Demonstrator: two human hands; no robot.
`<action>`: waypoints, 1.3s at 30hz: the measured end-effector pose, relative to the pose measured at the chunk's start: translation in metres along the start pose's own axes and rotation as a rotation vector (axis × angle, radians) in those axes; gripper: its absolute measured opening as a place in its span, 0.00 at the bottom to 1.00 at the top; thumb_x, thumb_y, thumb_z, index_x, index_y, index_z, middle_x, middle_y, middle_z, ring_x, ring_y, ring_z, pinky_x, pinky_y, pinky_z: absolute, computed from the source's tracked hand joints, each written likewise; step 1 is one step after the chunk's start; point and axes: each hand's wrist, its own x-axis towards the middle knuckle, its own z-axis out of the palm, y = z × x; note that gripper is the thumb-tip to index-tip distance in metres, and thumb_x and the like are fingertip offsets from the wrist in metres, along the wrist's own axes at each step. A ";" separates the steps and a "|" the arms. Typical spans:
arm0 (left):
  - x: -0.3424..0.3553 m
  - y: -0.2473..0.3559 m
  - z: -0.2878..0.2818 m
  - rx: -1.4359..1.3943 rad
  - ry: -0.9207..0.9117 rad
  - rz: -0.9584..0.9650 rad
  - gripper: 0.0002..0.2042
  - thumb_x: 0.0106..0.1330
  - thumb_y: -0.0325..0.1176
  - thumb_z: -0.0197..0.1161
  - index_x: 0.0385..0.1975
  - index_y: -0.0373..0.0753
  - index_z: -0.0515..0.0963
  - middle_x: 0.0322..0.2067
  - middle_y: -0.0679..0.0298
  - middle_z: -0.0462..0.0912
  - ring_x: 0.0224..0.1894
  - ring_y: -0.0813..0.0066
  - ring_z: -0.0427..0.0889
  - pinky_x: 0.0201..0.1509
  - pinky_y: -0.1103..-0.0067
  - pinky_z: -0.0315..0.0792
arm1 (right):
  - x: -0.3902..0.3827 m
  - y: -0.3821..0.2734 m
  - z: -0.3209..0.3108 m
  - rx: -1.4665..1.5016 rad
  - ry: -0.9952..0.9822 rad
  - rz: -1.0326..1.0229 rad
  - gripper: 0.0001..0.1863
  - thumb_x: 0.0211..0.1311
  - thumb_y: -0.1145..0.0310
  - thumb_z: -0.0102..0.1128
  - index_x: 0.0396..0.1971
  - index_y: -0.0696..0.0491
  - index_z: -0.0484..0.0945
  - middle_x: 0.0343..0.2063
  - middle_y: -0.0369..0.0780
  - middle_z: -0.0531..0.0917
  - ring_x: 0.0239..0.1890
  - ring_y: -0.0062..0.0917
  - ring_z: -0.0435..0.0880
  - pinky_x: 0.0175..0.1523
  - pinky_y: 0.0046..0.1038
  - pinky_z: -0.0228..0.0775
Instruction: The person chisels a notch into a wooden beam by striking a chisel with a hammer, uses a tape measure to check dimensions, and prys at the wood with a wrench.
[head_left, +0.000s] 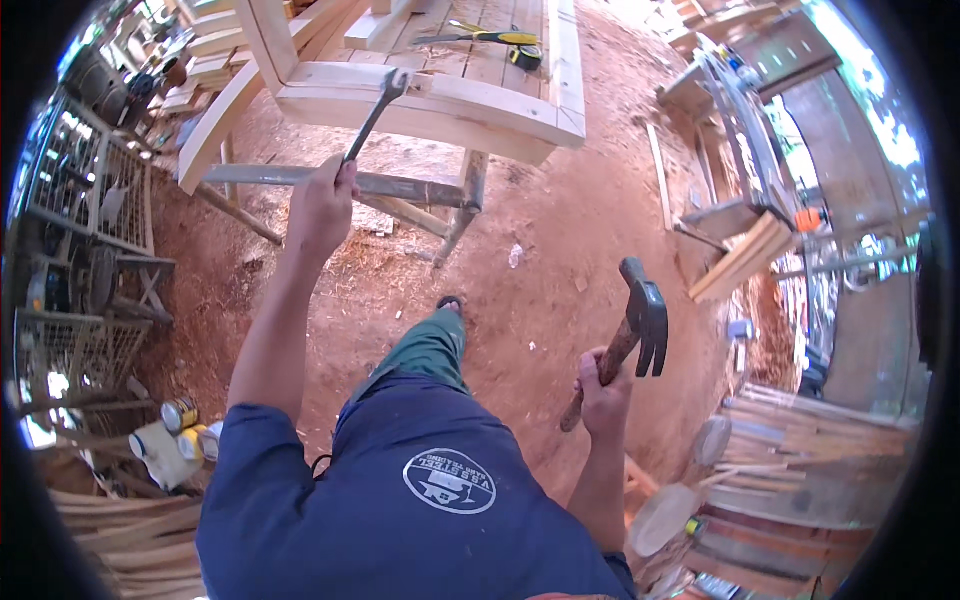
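The person's left hand (pixel 322 210), fingers closed round the shank, held a metal wrench (pixel 372 122) slanting upward, its open end appearing over the near rail of a pale timber frame (pixel 480 122), though contact could not be judged. The right hand (pixel 605 398), likewise curled shut, gripped a claw hammer (pixel 648 310) by its wooden handle, head uppermost, well apart from the frame and above the red earth floor (pixel 590 190). On the frame's slats lay 2 further items, a tape measure (pixel 525 57) and a yellow-handled tool (pixel 500 38).
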 end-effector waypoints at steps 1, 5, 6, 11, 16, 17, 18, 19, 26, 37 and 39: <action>0.006 0.006 0.004 0.013 0.021 -0.020 0.14 0.79 0.39 0.55 0.50 0.35 0.79 0.21 0.60 0.82 0.24 0.66 0.81 0.31 0.68 0.72 | 0.015 -0.005 -0.002 0.001 -0.031 -0.006 0.12 0.73 0.63 0.64 0.33 0.54 0.75 0.21 0.32 0.76 0.18 0.15 0.74 0.24 0.21 0.68; 0.043 0.025 0.027 0.137 -0.005 -0.117 0.14 0.78 0.40 0.56 0.50 0.35 0.79 0.24 0.52 0.83 0.27 0.59 0.85 0.34 0.65 0.74 | 0.076 -0.026 0.001 0.017 -0.145 0.090 0.12 0.74 0.62 0.63 0.38 0.54 0.74 0.22 0.31 0.75 0.20 0.14 0.75 0.25 0.21 0.69; 0.049 0.021 0.031 0.196 0.019 -0.072 0.14 0.79 0.40 0.55 0.50 0.35 0.78 0.25 0.49 0.83 0.30 0.53 0.86 0.35 0.63 0.74 | 0.090 -0.030 0.001 0.082 -0.175 0.174 0.12 0.74 0.61 0.63 0.38 0.54 0.74 0.23 0.31 0.75 0.21 0.14 0.75 0.25 0.20 0.69; 0.065 0.037 0.040 0.375 -0.065 -0.230 0.14 0.79 0.41 0.53 0.51 0.38 0.77 0.30 0.41 0.83 0.37 0.38 0.84 0.39 0.54 0.73 | 0.172 -0.050 -0.010 -0.030 -0.350 0.159 0.15 0.74 0.59 0.63 0.44 0.56 0.74 0.24 0.32 0.76 0.21 0.14 0.75 0.26 0.20 0.70; 0.063 0.063 0.039 0.389 -0.145 -0.302 0.13 0.78 0.42 0.52 0.51 0.42 0.76 0.33 0.42 0.83 0.40 0.37 0.83 0.42 0.52 0.75 | 0.253 -0.096 0.004 -0.126 -0.504 0.090 0.18 0.74 0.59 0.63 0.50 0.59 0.74 0.27 0.33 0.77 0.22 0.15 0.76 0.27 0.20 0.71; 0.064 0.068 0.038 0.389 -0.127 -0.326 0.13 0.78 0.42 0.52 0.51 0.42 0.76 0.33 0.42 0.83 0.40 0.37 0.83 0.42 0.52 0.75 | 0.268 -0.109 0.009 -0.080 -0.562 0.074 0.19 0.74 0.59 0.63 0.51 0.59 0.73 0.28 0.33 0.77 0.22 0.15 0.76 0.27 0.20 0.71; 0.064 0.071 0.040 0.406 -0.132 -0.347 0.13 0.78 0.42 0.52 0.51 0.42 0.77 0.33 0.43 0.83 0.40 0.38 0.84 0.42 0.52 0.75 | 0.284 -0.122 0.016 -0.037 -0.623 0.057 0.19 0.74 0.60 0.62 0.52 0.60 0.73 0.29 0.34 0.77 0.23 0.15 0.76 0.28 0.20 0.72; 0.065 0.074 0.043 0.423 -0.137 -0.369 0.13 0.78 0.42 0.52 0.50 0.42 0.77 0.33 0.44 0.84 0.40 0.39 0.84 0.42 0.52 0.76 | 0.300 -0.134 0.023 -0.050 -0.654 0.046 0.19 0.74 0.60 0.62 0.52 0.60 0.73 0.29 0.34 0.77 0.23 0.15 0.76 0.28 0.20 0.72; 0.059 0.082 0.062 0.473 0.080 -0.330 0.11 0.75 0.38 0.56 0.50 0.41 0.78 0.35 0.46 0.85 0.39 0.44 0.85 0.43 0.54 0.77 | 0.398 -0.207 0.081 0.141 -0.970 -0.469 0.24 0.75 0.58 0.61 0.58 0.62 0.72 0.28 0.35 0.77 0.27 0.14 0.76 0.34 0.18 0.70; 0.056 0.096 0.078 0.467 0.108 -0.395 0.14 0.74 0.36 0.57 0.54 0.38 0.80 0.34 0.45 0.86 0.39 0.44 0.86 0.41 0.56 0.78 | 0.473 -0.225 0.125 -0.148 -1.343 -0.349 0.18 0.75 0.57 0.62 0.46 0.58 0.75 0.25 0.32 0.77 0.24 0.12 0.74 0.29 0.18 0.68; 0.058 0.095 0.078 0.485 0.108 -0.416 0.14 0.74 0.36 0.58 0.53 0.38 0.80 0.35 0.45 0.86 0.39 0.44 0.86 0.41 0.56 0.78 | 0.473 -0.239 0.133 -0.088 -1.356 -0.449 0.13 0.78 0.61 0.57 0.43 0.57 0.71 0.27 0.34 0.77 0.24 0.13 0.74 0.30 0.18 0.69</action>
